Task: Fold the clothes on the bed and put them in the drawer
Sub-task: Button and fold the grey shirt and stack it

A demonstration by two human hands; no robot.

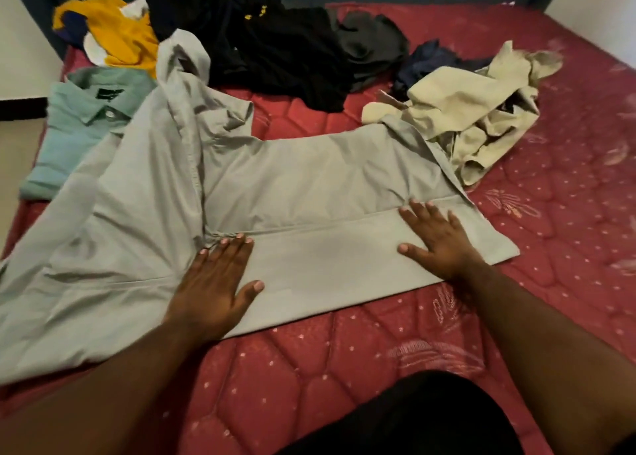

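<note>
Light grey shirt [292,186] lies spread across the red quilted mattress [378,368], mid-bed, w/ its near edge folded over into a flat band running L to R. Left hand [213,282] lies flat, palm down, on the L end of that band where the fabric bunches; fingers straight & close together, thumb out to the side, nothing pinched. Right hand [437,238] lies flat, palm down, on the R end of the band near the fold line; fingers straight & slightly spread, thumb out toward the left hand. Both forearms reach in from the near side. Shirt's L portion is rumpled & drapes toward the bed's L edge, one part lying over the corner of a folded mint green collared shirt [75,127]. Far L, a crumpled yellow, white & navy garment [117,38]. Top centre, a heap of black clothes [268,41] w/ a dark grey piece [371,41] beside it. R of centre, a crumpled beige garment [475,117] touches the grey shirt's far R corner, w/ a navy item [430,59] just behind it. Drawer not in view.
</note>
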